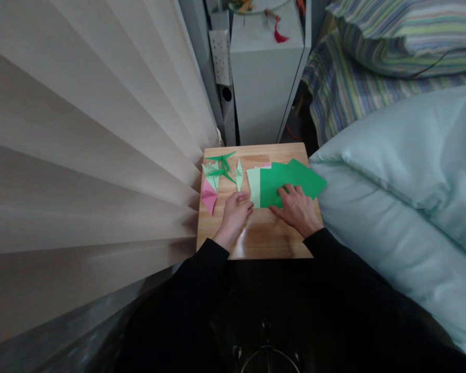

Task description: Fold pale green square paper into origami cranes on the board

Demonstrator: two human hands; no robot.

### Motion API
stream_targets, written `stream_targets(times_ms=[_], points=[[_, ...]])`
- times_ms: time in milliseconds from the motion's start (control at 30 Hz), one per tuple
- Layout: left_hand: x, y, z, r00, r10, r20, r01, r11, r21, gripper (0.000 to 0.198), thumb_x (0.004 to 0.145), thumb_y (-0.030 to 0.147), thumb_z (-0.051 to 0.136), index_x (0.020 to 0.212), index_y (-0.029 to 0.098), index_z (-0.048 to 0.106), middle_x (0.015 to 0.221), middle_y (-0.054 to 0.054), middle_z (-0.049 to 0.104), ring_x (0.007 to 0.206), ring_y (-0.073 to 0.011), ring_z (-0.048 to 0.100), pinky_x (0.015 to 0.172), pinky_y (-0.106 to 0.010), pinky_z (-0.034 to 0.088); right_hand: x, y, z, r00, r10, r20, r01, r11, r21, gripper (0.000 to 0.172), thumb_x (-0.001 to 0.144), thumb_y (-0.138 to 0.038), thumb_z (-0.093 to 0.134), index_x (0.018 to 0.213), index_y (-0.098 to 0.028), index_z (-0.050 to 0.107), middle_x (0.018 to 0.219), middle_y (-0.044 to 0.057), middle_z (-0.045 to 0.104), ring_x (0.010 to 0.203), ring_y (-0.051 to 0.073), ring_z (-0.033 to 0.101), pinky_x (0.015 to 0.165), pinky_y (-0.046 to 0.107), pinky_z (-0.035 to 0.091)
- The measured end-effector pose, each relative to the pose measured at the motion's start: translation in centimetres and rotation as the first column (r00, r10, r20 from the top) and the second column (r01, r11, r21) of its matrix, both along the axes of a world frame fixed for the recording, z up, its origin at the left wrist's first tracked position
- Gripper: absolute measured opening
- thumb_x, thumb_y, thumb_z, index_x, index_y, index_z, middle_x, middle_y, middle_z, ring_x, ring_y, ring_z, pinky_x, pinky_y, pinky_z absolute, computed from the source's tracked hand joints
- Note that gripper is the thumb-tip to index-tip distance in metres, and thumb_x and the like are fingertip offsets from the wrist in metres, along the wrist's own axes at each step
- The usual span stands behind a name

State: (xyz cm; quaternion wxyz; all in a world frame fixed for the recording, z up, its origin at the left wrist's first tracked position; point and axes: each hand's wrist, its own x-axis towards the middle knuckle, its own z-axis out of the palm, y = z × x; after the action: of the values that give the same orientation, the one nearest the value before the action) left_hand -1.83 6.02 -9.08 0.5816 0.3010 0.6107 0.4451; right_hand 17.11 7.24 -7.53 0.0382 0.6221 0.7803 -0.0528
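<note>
Black sleeves (334, 256) are overhanging the table (272, 241). The right hand (296, 210), grip wide, is lying on green paper (271, 181) at its right; the left hand (236, 211), grip unclear, is adjoining pale-green paper (255, 185). Folded papers (209, 196) are crowding its left; a cabinet (267, 98) is standing behind.

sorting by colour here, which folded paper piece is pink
The pink piece at the near end of the group by the table's left edge. Its colour sets it apart: the others are dark green pieces and pale green pieces.
</note>
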Motion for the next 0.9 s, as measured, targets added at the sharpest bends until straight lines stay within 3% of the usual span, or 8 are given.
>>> stream_targets(times_ms=[200,400,567,700,800,900], points=[[0.8,0.0,0.5,0.984,0.049,0.169,-0.043,0.998,-0.04,0.028,0.076,0.004,0.073,0.099,0.017,0.061,0.101,-0.004,0.067,0.087,-0.0126,0.071,0.093,-0.035,0.059,-0.4,-0.1,0.2,1.0,0.002,-0.007,-0.002,1.0,-0.001,0.048,0.093,-0.058,0.066,0.12,-0.018,0.062,0.127,0.016,0.062,0.114,0.032,0.055,0.072,0.036,0.05],[2.2,0.6,-0.8,0.989,0.013,0.144,0.004,0.993,-0.119,0.036,0.086,0.012,0.073,0.117,0.017,0.055,0.081,-0.001,0.07,0.069,-0.0153,0.073,0.083,-0.039,0.062,-0.8,-0.4,0.2,0.999,-0.01,-0.038,0.01,1.0,0.01,0.054,0.093,-0.059,0.066,0.127,-0.017,0.058,0.132,0.017,0.061,0.117,0.032,0.054,0.072,0.035,0.05],[2.1,1.1,-1.2,0.999,-0.05,0.021,0.052,0.991,-0.12,0.038,0.084,0.004,0.068,0.12,0.015,0.058,0.07,0.0,0.07,0.064,-0.0168,0.073,0.076,-0.035,0.062,0.0,0.2,0.5,0.998,-0.036,-0.05,0.036,0.999,-0.005,0.045,0.095,-0.05,0.069,0.126,-0.018,0.06,0.132,0.015,0.062,0.117,0.03,0.056,0.073,0.035,0.052],[0.5,1.3,-0.3,0.973,-0.13,-0.193,0.131,0.991,-0.005,0.032,0.081,0.007,0.063,0.111,0.016,0.066,0.067,0.001,0.066,0.068,-0.0184,0.07,0.071,-0.031,0.058,0.9,0.7,0.8,0.997,-0.058,-0.056,0.057,0.998,-0.015,0.039,0.096,-0.046,0.069,0.121,-0.017,0.063,0.13,0.016,0.064,0.117,0.031,0.058,0.078,0.036,0.053],[-1.0,1.4,0.9,0.911,-0.05,-0.41,0.101,0.989,0.106,0.026,0.079,0.011,0.059,0.101,0.019,0.07,0.063,0.003,0.059,0.065,-0.0179,0.063,0.068,-0.029,0.052,1.3,0.9,0.4,0.997,-0.03,-0.072,0.027,0.999,-0.044,0.039,0.094,-0.04,0.071,0.124,-0.016,0.063,0.132,0.017,0.063,0.12,0.033,0.057,0.086,0.04,0.054],[-2.3,1.1,2.0,0.869,0.161,-0.469,-0.039,0.965,0.259,0.024,0.08,0.014,0.054,0.099,0.02,0.068,0.066,0.004,0.052,0.062,-0.016,0.052,0.064,-0.027,0.046,1.9,1.2,-0.3,0.989,0.011,-0.148,-0.024,0.996,-0.085,0.05,0.092,-0.042,0.073,0.133,-0.017,0.06,0.143,0.018,0.058,0.128,0.035,0.055,0.095,0.048,0.054]])
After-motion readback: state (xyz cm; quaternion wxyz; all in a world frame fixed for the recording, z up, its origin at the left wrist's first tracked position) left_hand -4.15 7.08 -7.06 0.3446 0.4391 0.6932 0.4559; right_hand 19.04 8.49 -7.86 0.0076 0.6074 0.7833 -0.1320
